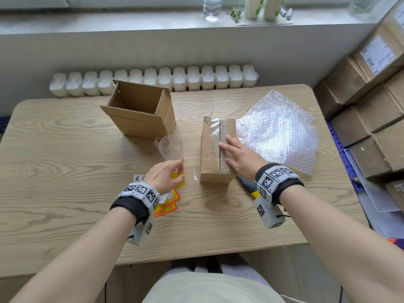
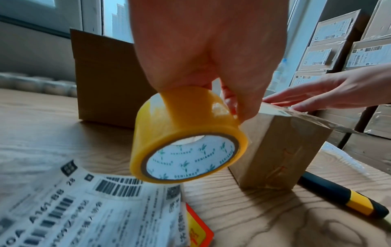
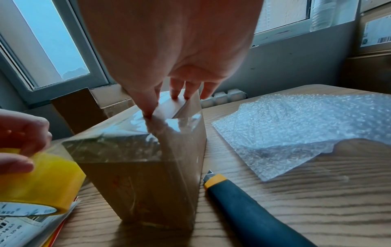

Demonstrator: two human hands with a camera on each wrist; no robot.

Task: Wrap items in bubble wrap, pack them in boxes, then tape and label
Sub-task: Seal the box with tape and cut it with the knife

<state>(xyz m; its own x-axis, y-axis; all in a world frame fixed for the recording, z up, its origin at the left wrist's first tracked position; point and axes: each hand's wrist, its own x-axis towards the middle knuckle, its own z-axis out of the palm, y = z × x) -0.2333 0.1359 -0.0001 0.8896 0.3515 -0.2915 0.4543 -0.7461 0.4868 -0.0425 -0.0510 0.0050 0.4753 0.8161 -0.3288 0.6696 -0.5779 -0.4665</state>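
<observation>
A small closed cardboard box (image 1: 211, 154) lies mid-table with clear tape along its top seam. My right hand (image 1: 234, 149) presses flat on that tape, fingers straight; the right wrist view shows the fingertips (image 3: 148, 108) on the glossy strip over the box (image 3: 143, 175). My left hand (image 1: 175, 173) grips a yellow tape roll (image 2: 186, 138) just left of the box's near end (image 2: 281, 150). A clear strip of tape (image 3: 84, 140) stretches from the box top toward the roll (image 3: 36, 180).
An open, upright cardboard box (image 1: 140, 110) stands at the back left, a clear plastic cup (image 1: 171, 147) in front of it. Bubble wrap sheets (image 1: 277, 132) lie right of the taped box. A utility knife (image 3: 243, 200) lies by its near right corner. Labels (image 1: 166, 204) sit under my left wrist.
</observation>
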